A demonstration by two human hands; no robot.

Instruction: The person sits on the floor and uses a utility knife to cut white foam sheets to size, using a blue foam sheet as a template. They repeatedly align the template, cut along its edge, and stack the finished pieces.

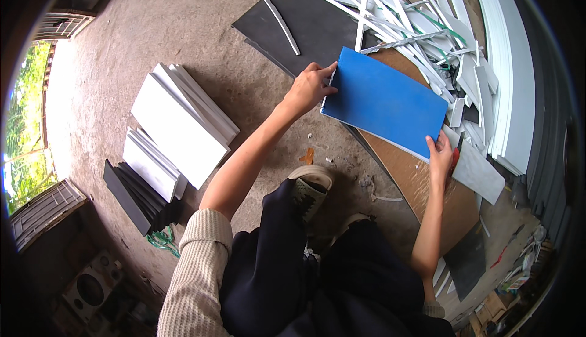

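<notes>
The blue sheet [384, 102], a flat, clean-edged rectangle, lies tilted over the brown board [421, 184] at about two o'clock from the person's knees, lifted at its edges and not yet stacked. The left hand [311, 86] pinches its ten-o'clock corner; the right hand [441, 157] grips its four-o'clock corner. White and dark stacked panels [177, 129] sit finished at nine o'clock, while offcut strips [421, 25] litter twelve.

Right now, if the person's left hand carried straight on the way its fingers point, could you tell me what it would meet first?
The left hand holds the near-left edge of the blue sheet, fingers pointing up and to the right. Straight on, it would probably cross the sheet and reach the heap of white strips; depth is hard to judge.
</notes>
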